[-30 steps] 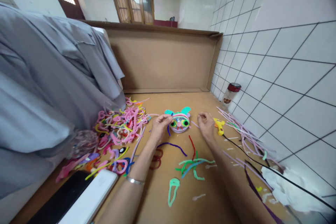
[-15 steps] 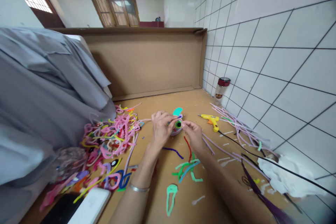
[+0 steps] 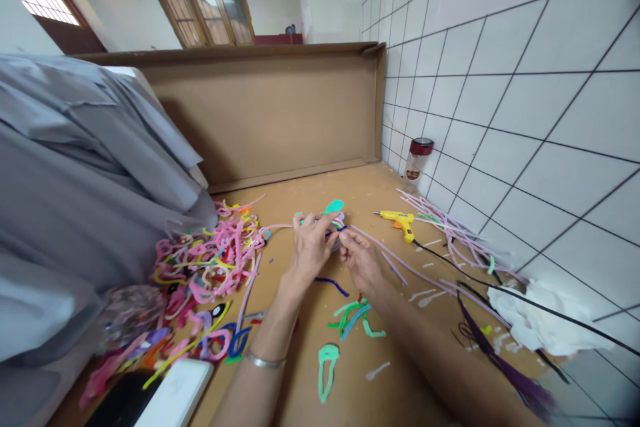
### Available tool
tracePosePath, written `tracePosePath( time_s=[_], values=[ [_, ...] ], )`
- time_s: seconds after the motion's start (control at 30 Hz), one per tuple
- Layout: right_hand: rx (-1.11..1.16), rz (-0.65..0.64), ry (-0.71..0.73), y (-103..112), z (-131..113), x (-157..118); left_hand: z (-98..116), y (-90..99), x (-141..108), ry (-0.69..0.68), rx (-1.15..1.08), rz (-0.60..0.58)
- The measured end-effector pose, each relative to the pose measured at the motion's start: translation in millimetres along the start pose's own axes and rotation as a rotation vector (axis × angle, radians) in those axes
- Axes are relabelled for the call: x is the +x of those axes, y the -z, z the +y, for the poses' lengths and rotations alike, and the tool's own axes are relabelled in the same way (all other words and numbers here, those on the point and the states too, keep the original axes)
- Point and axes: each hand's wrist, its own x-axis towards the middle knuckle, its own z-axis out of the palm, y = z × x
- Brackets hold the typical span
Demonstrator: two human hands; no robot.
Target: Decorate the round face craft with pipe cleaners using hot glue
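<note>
My left hand [image 3: 311,247] is closed around a small figure of pipe cleaners, with a teal oval loop [image 3: 335,205] sticking up from it. Most of the figure lies hidden behind the fingers. At its right side my right hand [image 3: 362,260] pinches the end of a short dark blue pipe cleaner [image 3: 343,228]. Below the hands, a loose dark blue pipe cleaner [image 3: 334,285] and several green and light blue pieces [image 3: 353,313] lie on the cardboard. Nearer to me rests a mint green looped piece [image 3: 328,373].
A yellow glue gun [image 3: 401,219] lies to the right, its black cord running toward crumpled white tissue [image 3: 545,320]. Lilac pipe cleaners [image 3: 450,233] and a lidded bottle [image 3: 418,160] are by the tiled wall. A tangled pink pile [image 3: 220,253] and a white phone-like slab [image 3: 175,393] are left.
My left hand has turned the figure, so its black-and-green round part no longer shows. My right hand has moved slightly down and left, onto the dark blue pipe cleaner. The view has shifted slightly.
</note>
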Motion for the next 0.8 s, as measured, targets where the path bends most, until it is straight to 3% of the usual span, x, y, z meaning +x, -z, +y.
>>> tracePosePath(
  time_s=[0.17, 0.37, 0.5, 0.63, 0.8],
  values=[
    [0.118, 0.004, -0.113, 5, 4, 4, 5, -4.6, -1, 0.024, -0.041, -0.046],
    [0.167, 0.0, -0.129, 8, 4, 8, 6, -7.4, -1, 0.098, -0.09, -0.046],
    [0.098, -0.013, -0.064, 7, 3, 8, 6, -1.4, 1, 0.206, -0.23, -0.078],
    [0.0, -0.007, 0.02, 5, 2, 6, 8, 7.1, 5, 0.219, -0.381, -0.159],
    [-0.127, -0.009, 0.123, 4, 1, 4, 5, 9.9, 3, 0.232, -0.328, -0.096]
  ],
)
